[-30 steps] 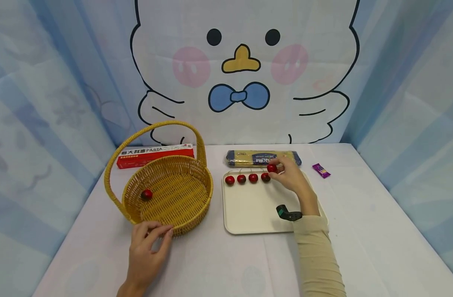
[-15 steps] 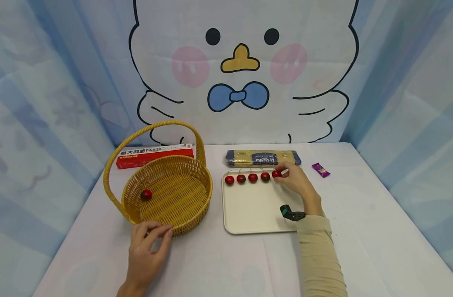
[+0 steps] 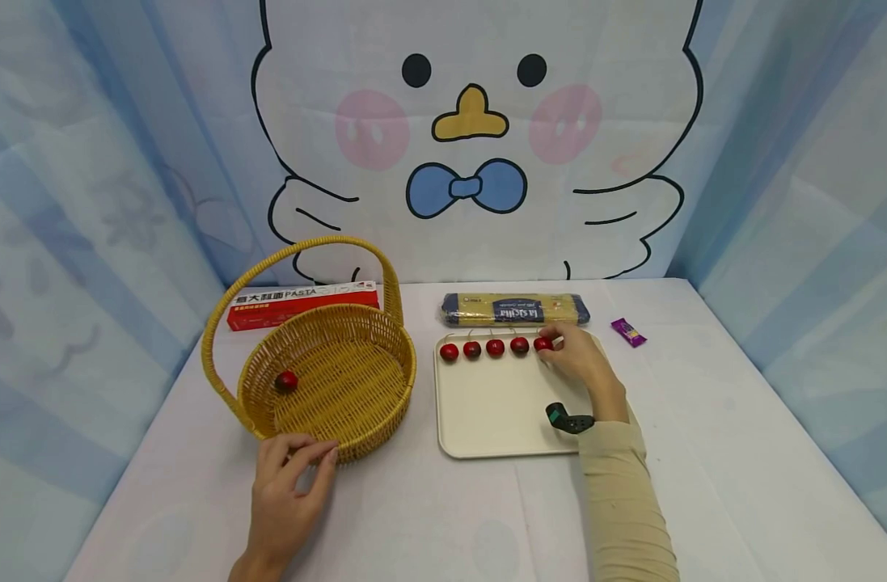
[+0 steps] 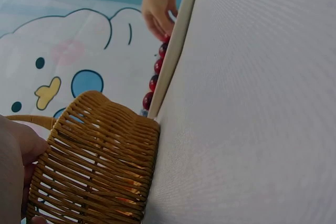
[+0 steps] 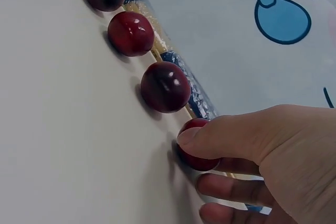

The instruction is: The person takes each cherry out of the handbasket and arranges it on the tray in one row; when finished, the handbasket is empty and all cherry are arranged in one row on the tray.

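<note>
My right hand (image 3: pixel 580 356) pinches a red cherry (image 5: pixel 195 153) between thumb and fingers at the right end of a row. This row of several dark red cherries (image 3: pixel 495 348) runs along the back edge of a cream tray (image 3: pixel 487 420). Thin stems rise from them. My left hand (image 3: pixel 290 493) grips the near rim of a yellow wicker basket (image 3: pixel 399 404), also seen as woven strands in the left wrist view. Inside the basket, toward its left side, lies one cherry (image 3: pixel 286 382).
Behind the basket is a red pasta box (image 3: pixel 305 307). A clear-wrapped spaghetti pack (image 3: pixel 516 309) lies just behind the tray. To its right is a small purple wrapped sweet (image 3: pixel 628 333). The basket's tall handle (image 3: pixel 297 255) arches over its back left.
My right hand has moved slightly right and down with the cherry, bringing it to the tray at the row's end. The left hand and basket stay still.
</note>
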Demonstrator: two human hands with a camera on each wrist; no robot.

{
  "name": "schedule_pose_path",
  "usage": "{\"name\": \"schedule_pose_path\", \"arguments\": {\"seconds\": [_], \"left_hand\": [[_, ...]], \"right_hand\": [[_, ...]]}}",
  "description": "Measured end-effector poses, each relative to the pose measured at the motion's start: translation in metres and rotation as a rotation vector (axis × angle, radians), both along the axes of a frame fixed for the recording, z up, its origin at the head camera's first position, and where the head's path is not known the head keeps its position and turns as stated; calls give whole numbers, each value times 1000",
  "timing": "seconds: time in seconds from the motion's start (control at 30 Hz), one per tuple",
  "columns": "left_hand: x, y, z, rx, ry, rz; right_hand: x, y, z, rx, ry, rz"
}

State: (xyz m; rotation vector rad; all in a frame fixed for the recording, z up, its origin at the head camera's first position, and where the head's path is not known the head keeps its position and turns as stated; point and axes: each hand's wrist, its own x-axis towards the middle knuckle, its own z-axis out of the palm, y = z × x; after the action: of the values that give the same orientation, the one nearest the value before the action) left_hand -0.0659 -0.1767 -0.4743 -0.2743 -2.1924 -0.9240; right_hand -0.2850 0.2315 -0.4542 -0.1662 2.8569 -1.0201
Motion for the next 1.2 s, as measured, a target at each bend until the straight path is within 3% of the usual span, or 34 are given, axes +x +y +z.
{"name": "schedule_pose_path", "arguments": {"seconds": [0.33,0.8,1.2], "left_hand": [[0,-1,0,5,-28,0],[0,-3,-2,-7,-16,7],[-2,-3,-3,-9,20,-10]], "right_hand": [[-1,-1,-1,-12,-18,-11],[2,2,12,18,-7,-4],[5,-9,31,-2,93,38]]}}
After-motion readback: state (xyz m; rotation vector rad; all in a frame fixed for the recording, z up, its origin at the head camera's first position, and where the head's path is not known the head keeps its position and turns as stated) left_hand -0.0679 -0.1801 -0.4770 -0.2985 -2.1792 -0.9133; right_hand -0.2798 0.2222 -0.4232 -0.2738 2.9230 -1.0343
